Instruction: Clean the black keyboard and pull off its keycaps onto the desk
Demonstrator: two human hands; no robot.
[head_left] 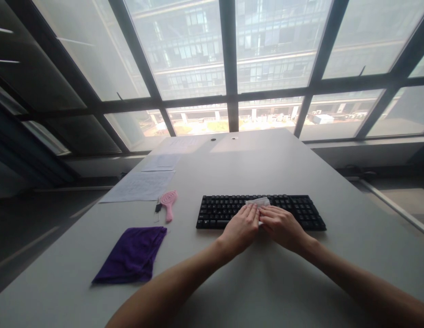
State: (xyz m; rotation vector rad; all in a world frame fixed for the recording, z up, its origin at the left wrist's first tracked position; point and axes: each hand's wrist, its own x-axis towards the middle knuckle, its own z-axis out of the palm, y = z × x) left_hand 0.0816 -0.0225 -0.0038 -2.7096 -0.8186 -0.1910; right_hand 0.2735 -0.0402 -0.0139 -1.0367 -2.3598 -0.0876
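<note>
A black keyboard (293,207) lies across the middle of the grey table (266,159). A white wipe (258,201) rests on its keys near the centre. My left hand (242,227) and my right hand (280,224) lie side by side on the wipe, fingers stretched flat and pressing it onto the keys. Most of the wipe is hidden under my fingers.
A folded purple cloth (133,255) lies at the left front. A pink hairbrush (168,202) with a small dark object (158,208) beside it sits left of the keyboard. Sheets of paper (140,186) lie farther back left. Large windows stand behind the table.
</note>
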